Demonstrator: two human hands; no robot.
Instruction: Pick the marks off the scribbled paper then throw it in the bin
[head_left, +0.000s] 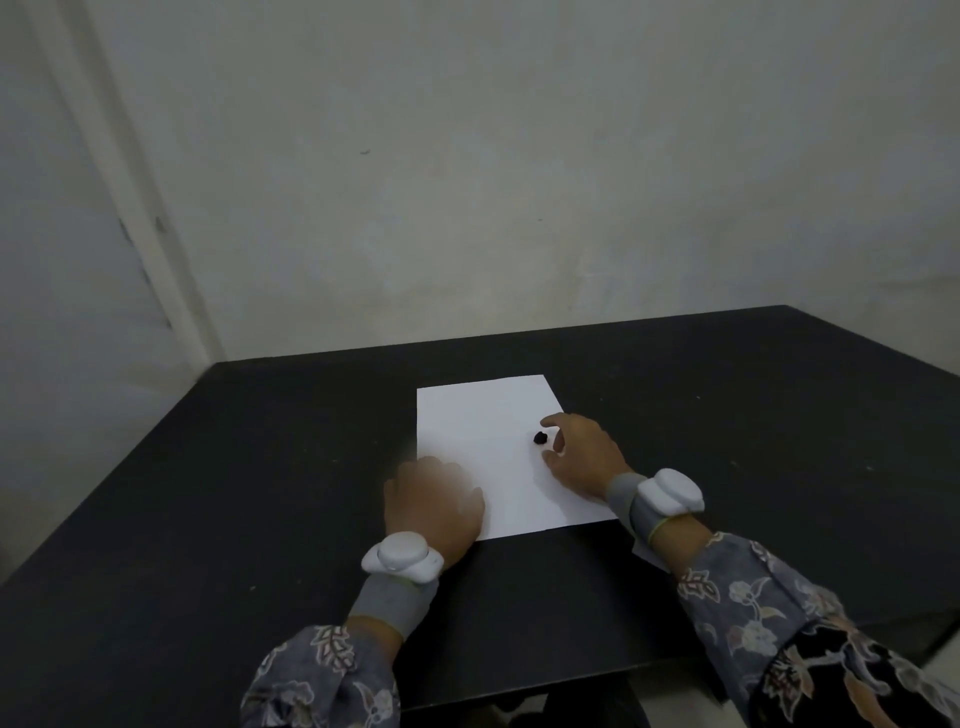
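Lower centre of frame: my right hand (582, 457) curled open, empty, dark lump (540, 438) just left of fingertips (nearer hand); left hand (434, 506) flat, pinning paper (483, 415).

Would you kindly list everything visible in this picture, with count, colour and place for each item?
flat white sheet of paper: one, white, lying on the table's middle.
small black lump: one, black, on the paper's right part, beside the right thumb and forefinger.
matte black table: one, black, set into the room's corner.
plain wall: off-white, behind the table.
white wrist devices on grey bands: two, one per wrist.
patterned grey sleeves: two, on the forearms.
left hand: one, blurred, resting on the paper's near left corner.
right hand: one, on the paper's right edge, fingers curved around the lump.
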